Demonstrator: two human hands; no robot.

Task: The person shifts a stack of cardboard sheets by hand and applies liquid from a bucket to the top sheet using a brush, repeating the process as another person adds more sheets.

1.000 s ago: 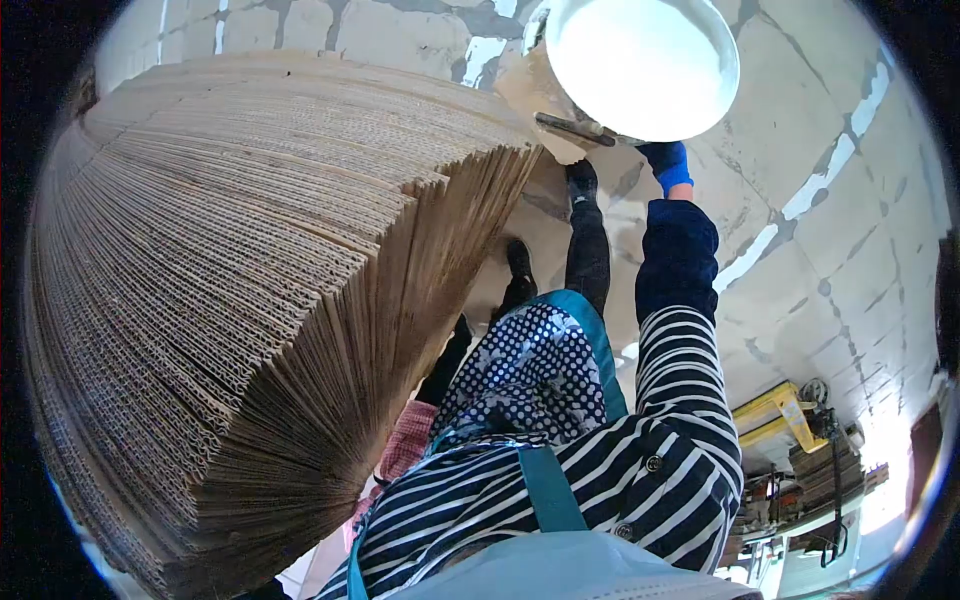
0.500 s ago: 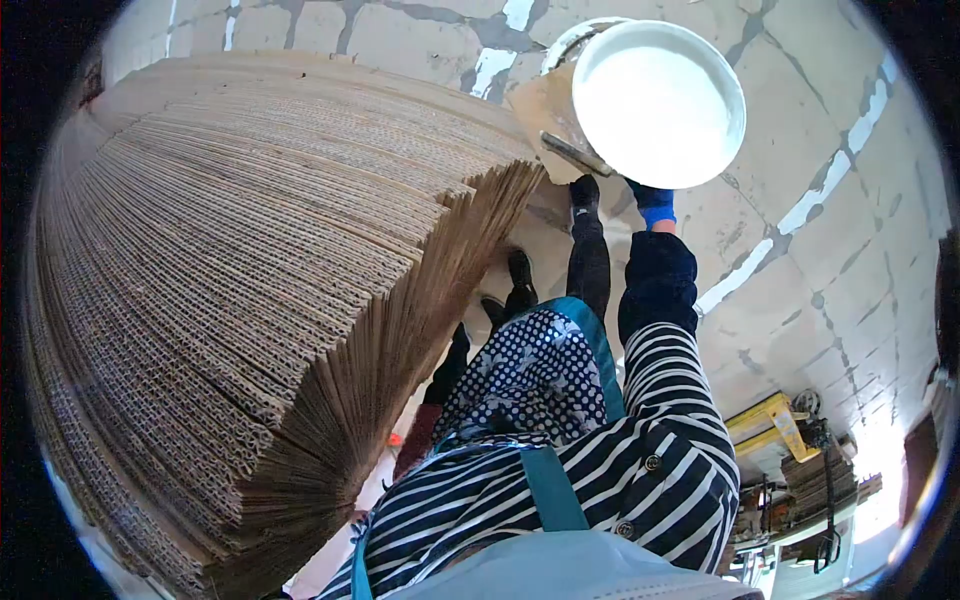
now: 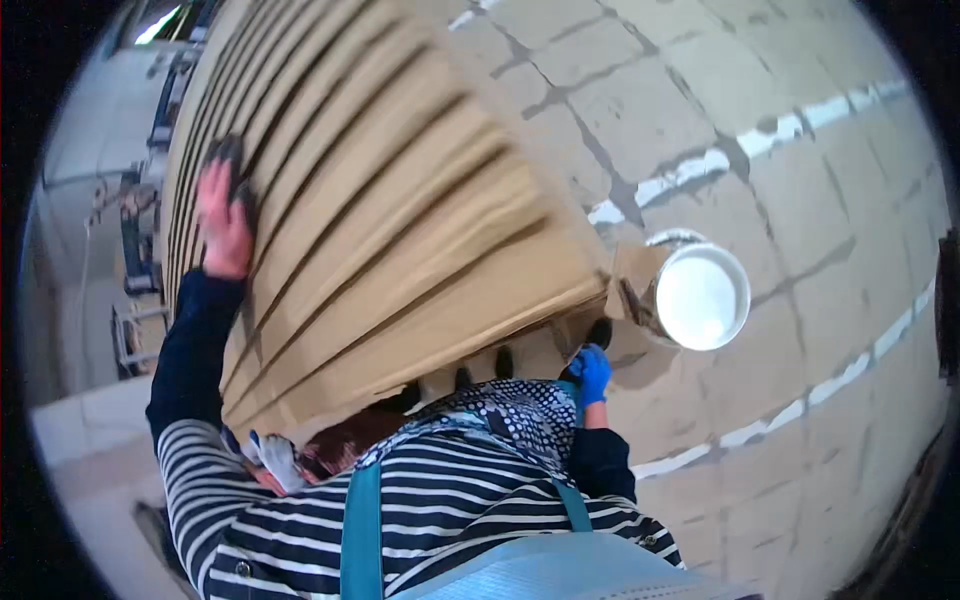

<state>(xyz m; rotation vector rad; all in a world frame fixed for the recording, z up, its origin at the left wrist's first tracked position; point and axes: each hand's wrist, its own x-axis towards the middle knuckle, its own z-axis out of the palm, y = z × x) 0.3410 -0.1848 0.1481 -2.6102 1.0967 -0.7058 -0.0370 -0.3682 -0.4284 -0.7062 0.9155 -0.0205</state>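
A large stack of brown corrugated cardboard sheets (image 3: 400, 230) is fanned out in overlapping steps in front of me. My left hand (image 3: 226, 220), blurred, with dark covering at the fingers, lies spread on the stepped sheets at the left. Low by the apron's right side is my right hand (image 3: 590, 372), in a blue glove with a dark palm. Its fingers look curled, and whatever may be inside them is hidden. Just beyond it stands a white bucket (image 3: 703, 297) filled with white matter, with a dark-handled tool (image 3: 632, 300) beside it on a brown piece of cardboard.
At my left, close to my elbow, are another person's white-gloved hand (image 3: 278, 460) and maroon sleeve (image 3: 350, 440). Metal equipment (image 3: 140, 235) stands beyond the stack at the far left. Pale tiled floor (image 3: 800, 330) with white strips stretches to the right.
The view has turned and the bucket appears smaller and lower. My left hand has come into view on the cardboard. My right hand, earlier at the bucket's near rim, is now back beside the apron.
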